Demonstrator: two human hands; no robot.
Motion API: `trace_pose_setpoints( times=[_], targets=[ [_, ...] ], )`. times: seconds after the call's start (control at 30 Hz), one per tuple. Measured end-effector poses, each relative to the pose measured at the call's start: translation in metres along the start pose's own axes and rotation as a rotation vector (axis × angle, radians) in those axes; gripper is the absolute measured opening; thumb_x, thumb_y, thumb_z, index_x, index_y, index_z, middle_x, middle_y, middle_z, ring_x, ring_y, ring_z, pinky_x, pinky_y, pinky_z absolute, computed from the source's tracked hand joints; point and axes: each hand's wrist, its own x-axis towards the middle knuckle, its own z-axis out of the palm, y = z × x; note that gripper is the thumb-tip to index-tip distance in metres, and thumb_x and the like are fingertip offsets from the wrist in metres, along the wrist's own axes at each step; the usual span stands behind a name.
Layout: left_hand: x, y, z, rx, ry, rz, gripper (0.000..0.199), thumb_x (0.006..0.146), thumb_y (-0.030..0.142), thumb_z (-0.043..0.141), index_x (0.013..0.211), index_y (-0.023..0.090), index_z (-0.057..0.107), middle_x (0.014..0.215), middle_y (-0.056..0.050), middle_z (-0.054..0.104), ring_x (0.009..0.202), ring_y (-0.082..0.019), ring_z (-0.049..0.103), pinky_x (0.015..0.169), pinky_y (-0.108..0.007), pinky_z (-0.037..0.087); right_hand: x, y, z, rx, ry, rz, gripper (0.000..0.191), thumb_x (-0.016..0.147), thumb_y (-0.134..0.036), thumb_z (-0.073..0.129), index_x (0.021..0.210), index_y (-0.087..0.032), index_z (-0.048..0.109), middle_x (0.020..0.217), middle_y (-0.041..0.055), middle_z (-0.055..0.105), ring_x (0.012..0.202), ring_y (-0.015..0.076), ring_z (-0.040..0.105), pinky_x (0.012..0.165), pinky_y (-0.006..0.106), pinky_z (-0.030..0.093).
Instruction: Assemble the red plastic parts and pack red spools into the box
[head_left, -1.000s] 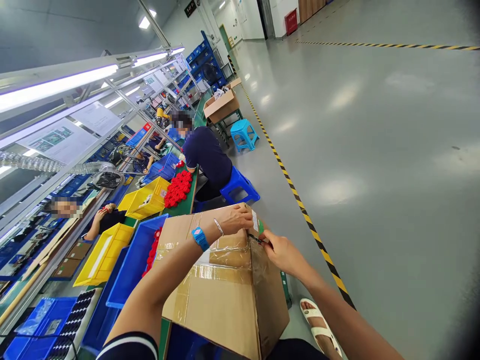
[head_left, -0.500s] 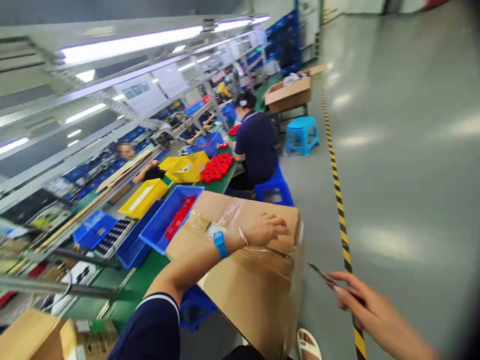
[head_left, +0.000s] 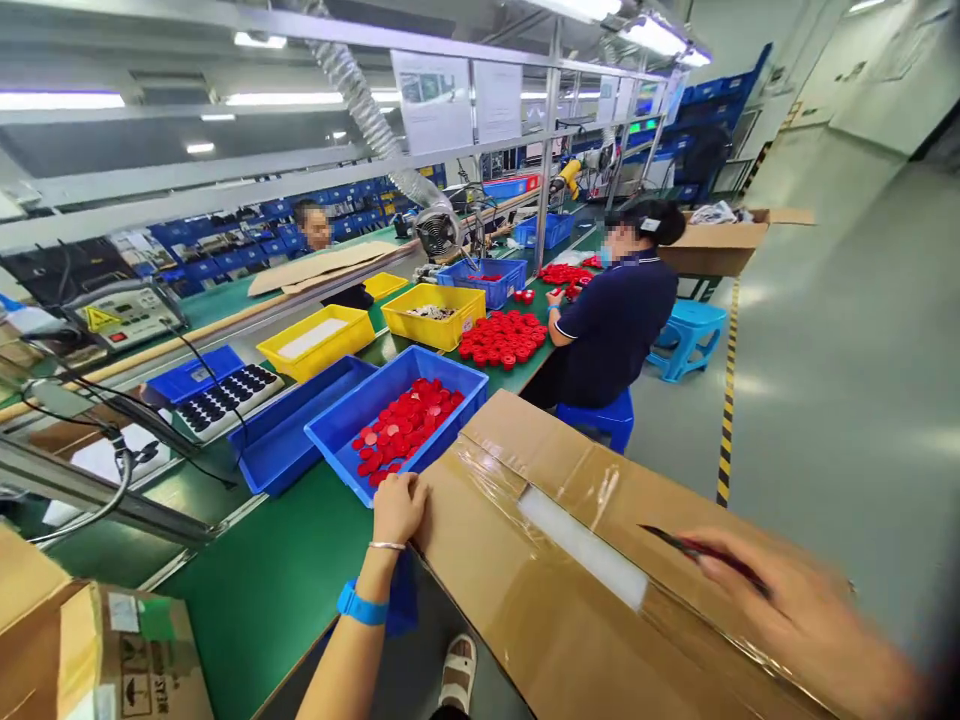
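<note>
Two bare hands are reaching over a large cardboard box [head_left: 517,600], which is filling the near right of the scene. The right hand [head_left: 795,620] is gripping a slim pointed tool [head_left: 697,548], its fingers pressing together on the red body; the dark tip is pointing left above the box top. The left hand [head_left: 397,507] is resting at the box's left edge, fingers bending beside the near corner of a blue bin [head_left: 360,415]; one cannot tell whether they are pinching the cardboard. Shiny tape [head_left: 491,465] is crossing the box, and white material [head_left: 585,548] is showing through a long gap in its top. At near left, a printed carton [head_left: 161,660] is sitting by the green bench [head_left: 262,580]. Beyond the left hand, the blue bin is holding round red pieces [head_left: 409,420]. Farther off, a yellow bin [head_left: 337,355] is standing to the left of a spread of red parts [head_left: 502,338]. To its right, a co-worker [head_left: 622,320] is sitting at the bench; at far right, a light-blue stool [head_left: 690,335] is standing on the floor.
</note>
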Motion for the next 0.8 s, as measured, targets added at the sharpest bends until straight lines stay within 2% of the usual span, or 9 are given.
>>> trace_pose_setpoints(
  times=[0.07, 0.17, 0.23, 0.3, 0.4, 0.53, 0.67, 0.8],
  targets=[
    [0.011, -0.008, 0.006, -0.094, -0.035, 0.003, 0.023, 0.090, 0.034, 0.052, 0.090, 0.016, 0.067, 0.088, -0.010, 0.066, 0.087, -0.024, 0.061, 0.079, -0.035, 0.043, 0.063, -0.068, 0.019, -0.019, -0.144, -0.105, 0.035, 0.093, -0.041, 0.038, 0.114, -0.033, 0.064, 0.121, 0.0067, 0.067, 0.109, 0.0255, 0.063, 0.094, 0.043, 0.049],
    [0.021, -0.015, 0.015, -0.219, -0.074, -0.025, 0.020, 0.089, 0.032, 0.054, 0.084, 0.017, 0.065, 0.083, -0.007, 0.067, 0.082, -0.022, 0.061, 0.074, -0.032, 0.041, 0.155, -0.152, 0.059, -0.166, -0.351, -0.344, 0.038, 0.092, -0.027, 0.035, 0.114, -0.025, 0.067, 0.118, 0.0061, 0.068, 0.109, 0.0235, 0.061, 0.097, 0.041, 0.045],
    [0.023, -0.017, 0.021, -0.285, -0.089, -0.066, 0.017, 0.088, 0.031, 0.054, 0.085, 0.017, 0.063, 0.084, -0.007, 0.067, 0.082, -0.022, 0.061, 0.073, -0.032, 0.041, 0.209, -0.190, 0.091, -0.316, -0.476, -0.453, 0.039, 0.090, -0.019, 0.036, 0.111, -0.024, 0.068, 0.116, 0.0071, 0.069, 0.109, 0.0232, 0.060, 0.098, 0.041, 0.041],
    [0.023, -0.018, 0.024, -0.340, -0.100, -0.111, 0.016, 0.089, 0.031, 0.053, 0.085, 0.018, 0.062, 0.084, -0.006, 0.066, 0.083, -0.022, 0.060, 0.072, -0.032, 0.040, 0.253, -0.217, 0.124, -0.462, -0.589, -0.498, 0.037, 0.089, -0.016, 0.040, 0.108, -0.024, 0.070, 0.110, 0.0078, 0.071, 0.109, 0.0256, 0.058, 0.101, 0.048, 0.033],
    [0.021, -0.017, 0.025, -0.409, -0.113, -0.160, 0.017, 0.090, 0.031, 0.052, 0.082, 0.019, 0.060, 0.083, -0.005, 0.065, 0.084, -0.023, 0.059, 0.073, -0.033, 0.039, 0.294, -0.239, 0.171, -0.551, -0.766, -0.526, 0.031, 0.084, -0.013, 0.049, 0.098, -0.025, 0.073, 0.100, 0.0061, 0.073, 0.108, 0.0266, 0.057, 0.104, 0.055, 0.021],
    [0.020, -0.016, 0.025, -0.477, -0.124, -0.177, 0.016, 0.090, 0.029, 0.051, 0.079, 0.019, 0.058, 0.081, -0.005, 0.062, 0.083, -0.023, 0.056, 0.073, -0.034, 0.037, 0.315, -0.247, 0.212, -0.610, -1.051, -0.571, 0.031, 0.076, -0.008, 0.055, 0.088, -0.028, 0.076, 0.093, -0.0003, 0.075, 0.101, 0.0210, 0.060, 0.103, 0.046, 0.020],
    [0.020, -0.017, 0.028, -0.518, -0.124, -0.164, 0.016, 0.090, 0.027, 0.049, 0.079, 0.020, 0.057, 0.082, -0.005, 0.061, 0.083, -0.023, 0.054, 0.074, -0.034, 0.036, 0.329, -0.246, 0.228, -0.654, -1.219, -0.608, 0.030, 0.076, -0.009, 0.058, 0.089, -0.028, 0.076, 0.090, -0.0027, 0.076, 0.090, 0.0169, 0.061, 0.092, 0.035, 0.027],
    [0.020, -0.019, 0.030, -0.542, -0.108, -0.159, 0.015, 0.090, 0.025, 0.049, 0.079, 0.020, 0.056, 0.080, -0.004, 0.060, 0.082, -0.023, 0.054, 0.073, -0.034, 0.034, 0.335, -0.250, 0.231, -0.680, -1.300, -0.666, 0.029, 0.078, -0.010, 0.057, 0.091, -0.027, 0.076, 0.089, -0.0023, 0.076, 0.084, 0.0151, 0.060, 0.084, 0.032, 0.027]
  ],
)
